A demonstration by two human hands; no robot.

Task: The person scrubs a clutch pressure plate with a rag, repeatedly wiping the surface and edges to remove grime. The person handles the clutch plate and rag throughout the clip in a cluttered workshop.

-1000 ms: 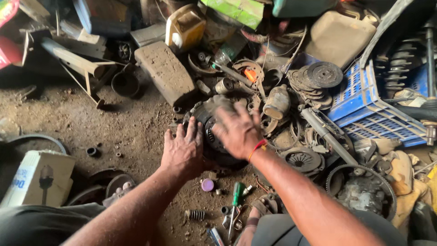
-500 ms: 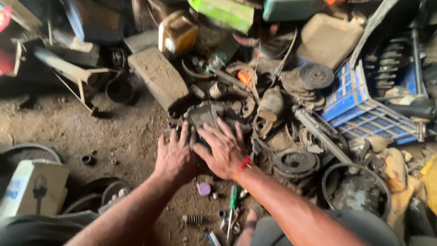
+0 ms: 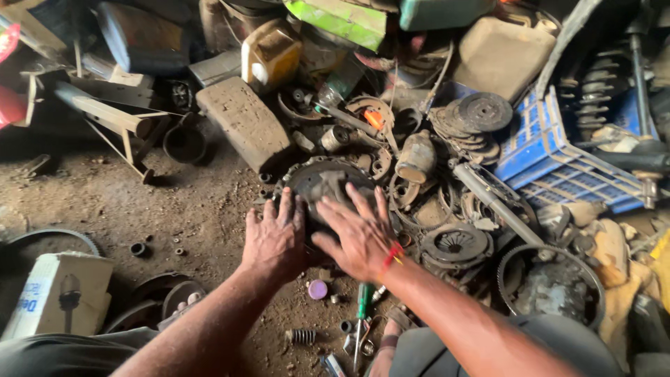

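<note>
Two bare hands press flat on a round, dark clutch pressure plate (image 3: 322, 187) that lies on the dirt floor (image 3: 139, 209), at the near edge of a heap of scrap parts. Left hand (image 3: 276, 237) sits on the plate's near-left rim, palm down, fingers (image 3: 287, 208) slightly apart and extended, not curled round anything; the spread suits bearing down on the rim, in my judgement to keep the disc from rocking on the uneven ground. Right hand (image 3: 359, 234) lies just beside it, touching the plate's near-right part, fingers (image 3: 363, 202) splayed wider and pointing up and away; a red-and-yellow thread band (image 3: 392, 257) circles the wrist. Neither hand is clamped on the part; both rest on top of it. A brick-like block (image 3: 244, 124) lies behind and to the left of the plate, near but apart from it. A yellow jerrycan (image 3: 271, 52) stands further back. To the right are a stack of friction discs (image 3: 474, 115), a smaller clutch cover (image 3: 453, 244) and a blue plastic crate (image 3: 551, 153), tipped on its side. Close to the person, between the forearms, lie a green-handled screwdriver (image 3: 363, 300), a small purple cap (image 3: 317, 289) and a coil spring (image 3: 301, 336), plausibly kept within reach. A white cardboard box (image 3: 59, 293) sits at the near left, well apart.
</note>
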